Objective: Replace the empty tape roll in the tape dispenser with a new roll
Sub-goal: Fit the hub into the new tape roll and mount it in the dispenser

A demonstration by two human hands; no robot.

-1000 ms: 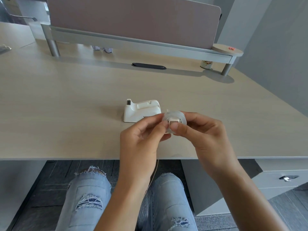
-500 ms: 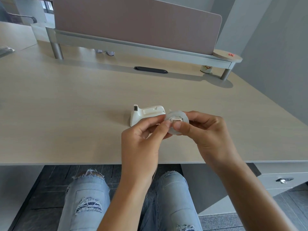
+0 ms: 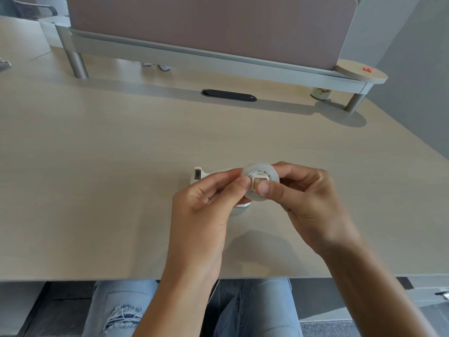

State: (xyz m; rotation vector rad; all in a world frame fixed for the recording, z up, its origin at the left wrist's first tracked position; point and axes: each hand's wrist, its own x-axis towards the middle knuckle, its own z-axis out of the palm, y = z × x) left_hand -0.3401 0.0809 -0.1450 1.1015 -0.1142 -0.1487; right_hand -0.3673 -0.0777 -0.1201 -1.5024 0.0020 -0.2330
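Observation:
A clear tape roll with a white plastic core in its centre is held in the air above the desk, its flat face toward me. My right hand grips it from the right, thumb pressed on the core. My left hand pinches its left edge with thumb and fingers. Behind and below both hands sits the white tape dispenser on the wooden desk; only its left end with the cutter and a bit of its base show.
A grey raised shelf with a mauve divider panel runs along the back of the desk. A black cable slot lies in front of it. A small jar stands under the shelf's right end. My knees in jeans show below the desk's front edge.
Both hands with the roll have drifted over the dispenser, hiding more of it. The view has tilted down a little. The grip on the roll looks unchanged.

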